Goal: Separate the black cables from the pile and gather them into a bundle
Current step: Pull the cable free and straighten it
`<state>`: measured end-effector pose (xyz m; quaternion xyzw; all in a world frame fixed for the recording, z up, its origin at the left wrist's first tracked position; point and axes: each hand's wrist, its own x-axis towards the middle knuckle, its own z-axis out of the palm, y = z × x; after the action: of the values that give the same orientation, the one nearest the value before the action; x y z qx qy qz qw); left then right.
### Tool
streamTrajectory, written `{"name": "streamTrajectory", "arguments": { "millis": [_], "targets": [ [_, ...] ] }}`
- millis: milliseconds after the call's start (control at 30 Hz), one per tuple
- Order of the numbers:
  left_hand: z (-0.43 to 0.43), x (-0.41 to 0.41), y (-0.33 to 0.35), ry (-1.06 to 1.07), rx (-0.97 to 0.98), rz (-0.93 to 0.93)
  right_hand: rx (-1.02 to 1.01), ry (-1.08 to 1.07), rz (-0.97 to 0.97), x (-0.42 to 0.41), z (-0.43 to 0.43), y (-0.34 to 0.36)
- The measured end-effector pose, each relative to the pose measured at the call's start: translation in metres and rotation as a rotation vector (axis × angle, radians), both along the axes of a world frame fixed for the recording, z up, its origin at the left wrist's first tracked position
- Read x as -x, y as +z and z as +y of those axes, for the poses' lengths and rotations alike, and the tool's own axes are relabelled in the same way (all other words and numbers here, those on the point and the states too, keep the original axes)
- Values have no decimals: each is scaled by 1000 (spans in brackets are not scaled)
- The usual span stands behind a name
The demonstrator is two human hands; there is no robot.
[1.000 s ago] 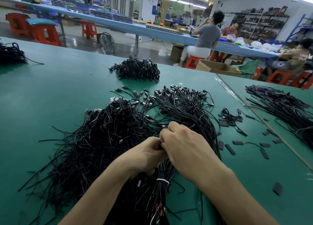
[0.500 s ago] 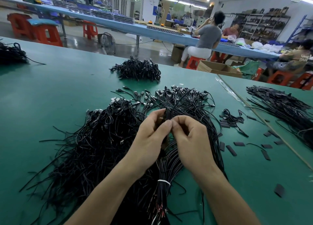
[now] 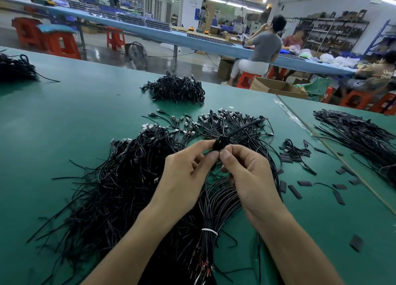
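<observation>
Left fingers: thumb and forefinger of the left hand (image 3: 186,171) are closed in a pinch; the thumb tip (image 3: 212,156) presses on the bunched part of a thin black cable (image 3: 220,142). The remaining fingers are curled loosely underneath.
Right fingers: the right hand (image 3: 248,173) pinches the same bunched part from the other side, thumb tip (image 3: 225,154) just beside the left thumb; the other fingers are folded into the palm.
Held cable: lifted above the pile. One strand runs from the pinch up and to the right, ending near the far connectors.
Tied bundle: a sheaf of black cables bound with a white tie (image 3: 209,231) lies under and between the wrists, with bare wire ends toward the person.
Loose pile: a wide heap of tangled black cables (image 3: 107,188) lies to the left of the hands, touching the tied sheaf.
Connector ends: a fan of metal-tipped plugs (image 3: 225,121) spreads beyond the hands.
Flat pieces: short black rectangular strips (image 3: 294,191) lie scattered to the right.
Surface: a green table top (image 3: 64,117) carries it all.
Other heaps: a small black cable heap (image 3: 175,89) sits farther off, another (image 3: 15,68) at the far left, and a long spread of black cables (image 3: 360,139) on the adjoining table.
Background: seated people at a long blue bench (image 3: 150,28), and orange stools (image 3: 62,45).
</observation>
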<state>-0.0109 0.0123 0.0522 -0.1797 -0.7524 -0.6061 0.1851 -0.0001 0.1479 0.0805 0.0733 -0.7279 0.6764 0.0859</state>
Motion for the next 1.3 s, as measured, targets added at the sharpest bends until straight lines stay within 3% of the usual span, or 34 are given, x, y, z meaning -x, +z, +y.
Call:
{"name": "streamTrajectory", "arguments": {
  "millis": [267,400,500,600,733,833,933,1100,1200,1300],
  "targets": [
    [4,-3,8,-146,-381,-227,-114,-11,45,-2,2,-4],
    [3,-2,9,-86,-440,-199,-51,53,-3,-5,1,-7],
    [-1,0,9,-170,-477,-210,-47,100,-35,-3,6,-4],
    [-2,-1,11,-197,-346,-101,-66,103,-43,1,12,0],
    [0,-3,7,-107,-8,102,-87,36,-46,7,22,1],
    [6,-5,0,-12,175,110,-97,-60,-2,10,26,2],
    [14,-8,-2,-59,226,5,-117,-62,55,9,24,4],
    [13,-5,1,-137,-32,-287,-261,-50,187,4,20,8],
    [6,-3,4,-243,-324,-433,-269,33,150,1,16,3],
    [-1,0,6,-337,-415,-477,-313,59,129,-1,11,-3]
  ]
}}
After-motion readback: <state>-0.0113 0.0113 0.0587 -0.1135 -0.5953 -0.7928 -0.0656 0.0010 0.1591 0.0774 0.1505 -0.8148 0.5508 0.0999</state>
